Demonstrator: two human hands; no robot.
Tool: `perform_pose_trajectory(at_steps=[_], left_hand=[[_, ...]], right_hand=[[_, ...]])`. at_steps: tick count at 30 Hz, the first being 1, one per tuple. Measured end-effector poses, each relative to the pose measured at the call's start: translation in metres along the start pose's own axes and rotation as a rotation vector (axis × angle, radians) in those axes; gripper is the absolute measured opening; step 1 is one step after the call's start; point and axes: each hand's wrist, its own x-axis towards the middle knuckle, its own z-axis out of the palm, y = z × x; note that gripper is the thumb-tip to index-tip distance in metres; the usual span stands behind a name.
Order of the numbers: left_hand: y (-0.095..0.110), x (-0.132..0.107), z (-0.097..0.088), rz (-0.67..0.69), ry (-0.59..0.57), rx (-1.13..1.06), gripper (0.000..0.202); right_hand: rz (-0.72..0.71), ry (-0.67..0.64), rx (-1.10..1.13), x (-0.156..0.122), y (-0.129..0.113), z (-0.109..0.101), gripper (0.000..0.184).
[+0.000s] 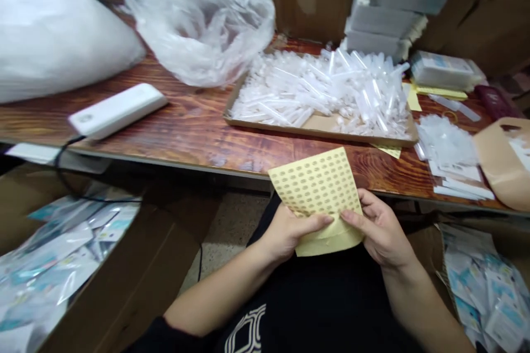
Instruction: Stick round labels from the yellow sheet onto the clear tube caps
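Note:
Between my two hands is a yellow sticker sheet point(317, 179), printed with rows of small dark oval labels and bent along its lower part. My left hand point(292, 231) pinches it from the left, thumb on top and fingers hidden behind. From the right, my right hand point(379, 229) pinches it too, its thumb tip close to the left thumb. The sheet is held above my lap at the table's front edge. Just beyond it lies a shallow cardboard tray point(318, 131) heaped with clear plastic tubes point(298, 88).
A white power bank point(118, 110) with a black cable lies left on the wooden table point(186, 129). Behind are plastic bags point(202, 27) and stacked packs point(385, 16). Small clear bags point(447, 140) lie right. Boxes of packets point(62, 265) stand below on both sides.

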Motion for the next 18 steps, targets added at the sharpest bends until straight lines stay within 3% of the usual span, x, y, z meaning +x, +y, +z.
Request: perform_pose_trajectory(at_steps=[6,12,18], left_hand=[[0.005,0.0,-0.017,-0.018,-0.134,-0.029,0.057],[0.006,-0.003,-0.026,-0.035,-0.164,-0.057,0.073],[0.008,-0.002,-0.03,-0.064,-0.168,-0.069,0.082]], right_hand=[[0.195,-0.001,0.114,0.0,0.001,0.006,0.048],[0.274,0.212,0.058,0.003,0.002,0.015,0.05],[0.287,0.294,0.015,0.006,0.006,0.011,0.053]])
